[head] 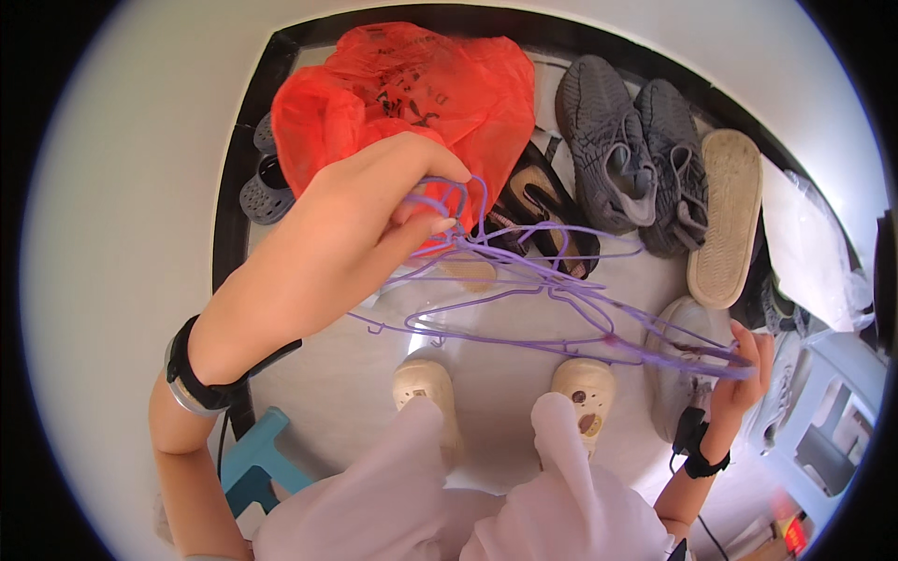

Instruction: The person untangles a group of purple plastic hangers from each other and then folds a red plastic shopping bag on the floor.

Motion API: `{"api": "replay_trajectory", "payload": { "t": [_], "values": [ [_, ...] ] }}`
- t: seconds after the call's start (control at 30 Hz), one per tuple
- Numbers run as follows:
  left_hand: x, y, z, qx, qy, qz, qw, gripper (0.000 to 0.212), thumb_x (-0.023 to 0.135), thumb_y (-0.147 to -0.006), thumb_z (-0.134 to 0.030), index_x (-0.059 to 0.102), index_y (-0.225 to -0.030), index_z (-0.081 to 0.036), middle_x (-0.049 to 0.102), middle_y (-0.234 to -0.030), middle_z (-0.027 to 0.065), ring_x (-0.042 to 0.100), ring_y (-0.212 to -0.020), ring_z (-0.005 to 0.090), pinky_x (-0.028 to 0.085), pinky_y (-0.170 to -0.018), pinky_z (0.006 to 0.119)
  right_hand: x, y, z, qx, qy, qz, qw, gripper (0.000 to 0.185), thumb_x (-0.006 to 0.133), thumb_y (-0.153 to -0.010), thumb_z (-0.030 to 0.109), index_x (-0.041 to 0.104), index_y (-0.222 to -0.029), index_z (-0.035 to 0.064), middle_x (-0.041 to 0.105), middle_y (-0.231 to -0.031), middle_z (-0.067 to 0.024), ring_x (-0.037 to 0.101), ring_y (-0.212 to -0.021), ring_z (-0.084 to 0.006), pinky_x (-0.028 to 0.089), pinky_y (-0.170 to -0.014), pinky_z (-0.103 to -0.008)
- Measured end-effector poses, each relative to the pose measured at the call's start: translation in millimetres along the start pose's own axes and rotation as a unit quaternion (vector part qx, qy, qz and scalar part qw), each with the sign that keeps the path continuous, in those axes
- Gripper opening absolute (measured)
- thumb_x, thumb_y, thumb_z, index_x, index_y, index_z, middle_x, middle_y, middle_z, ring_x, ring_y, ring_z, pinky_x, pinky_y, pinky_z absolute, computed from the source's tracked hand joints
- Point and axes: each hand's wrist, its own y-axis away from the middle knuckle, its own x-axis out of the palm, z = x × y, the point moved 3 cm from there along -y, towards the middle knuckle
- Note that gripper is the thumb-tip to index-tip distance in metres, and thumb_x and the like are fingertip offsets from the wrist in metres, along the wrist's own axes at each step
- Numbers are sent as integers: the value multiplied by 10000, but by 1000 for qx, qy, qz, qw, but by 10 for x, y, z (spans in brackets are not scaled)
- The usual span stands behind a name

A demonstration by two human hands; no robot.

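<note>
Several thin purple clothes hangers (pixel 505 343) hang tangled together between my hands, above the floor. My left hand (pixel 379 210) pinches their hooks between thumb and fingers, in front of a red plastic bag (pixel 477 91). Off to the right, my right hand (pixel 747 372) grips the narrow ends of some hangers. One hanger sits lower than the others, its hook near the middle of the bunch. Small hooks stick out along the lower bars. My left palm hides part of the hooks.
Dark grey sneakers (pixel 607 140), black sandals (pixel 554 203), an upturned beige sole (pixel 726 217) and a white shoe (pixel 673 379) lie at the right. Grey clogs (pixel 268 193) stand left of the bag. A teal stool (pixel 263 456) and a pale blue stool (pixel 828 407) flank my legs.
</note>
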Motion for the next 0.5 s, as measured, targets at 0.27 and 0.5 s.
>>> {"api": "replay_trajectory", "payload": {
  "t": [0.27, 0.5],
  "values": [
    [-256, 111, -145, 97, -110, -65, 987, 75, 555, -811, 17, 496, -853, -3, 473, -720, 69, 449, -599, 166, 369, -549, 272, -350, 234, -481, 176, -31, -192, 965, 161, 416, -902, 5, 557, -962, -40, 570, -795, -78, 413, -634, -110, 347, -564, -204],
    [-448, 347, -254, 25, 29, -107, 994, 69, 445, -908, -54, 487, -857, -33, 468, -815, 26, 438, -714, 104, 361, -648, 225, -533, -22, -351, 274, -42, -297, 914, 233, 463, -934, 158, 566, -1058, -10, 428, -687, 4, 366, -622, -70, 324, -561, -209]
  ]
}}
